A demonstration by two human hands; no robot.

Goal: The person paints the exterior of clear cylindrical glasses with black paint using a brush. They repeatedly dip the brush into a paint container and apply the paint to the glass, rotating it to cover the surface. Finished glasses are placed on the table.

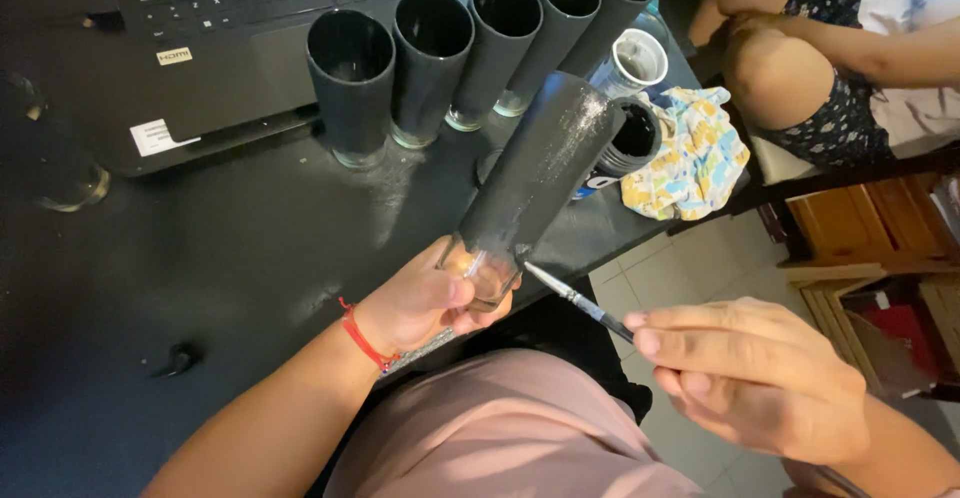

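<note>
My left hand [425, 303] grips the clear base of a tall glass [540, 163] painted black, tilted away from me with its mouth toward the far right. My right hand [755, 373] pinches a thin paintbrush [578, 301]; its tip touches the glass near the base, where the black paint ends. A red string bracelet [362, 339] circles my left wrist.
Several black-painted glasses [432, 53] stand in a row on the black table [200, 248] before a black laptop [220, 28]. An open paint pot [636, 136], a white cup [637, 61] and a patterned cloth [690, 153] lie at the table's right edge. Another person's knee [775, 73] is beyond.
</note>
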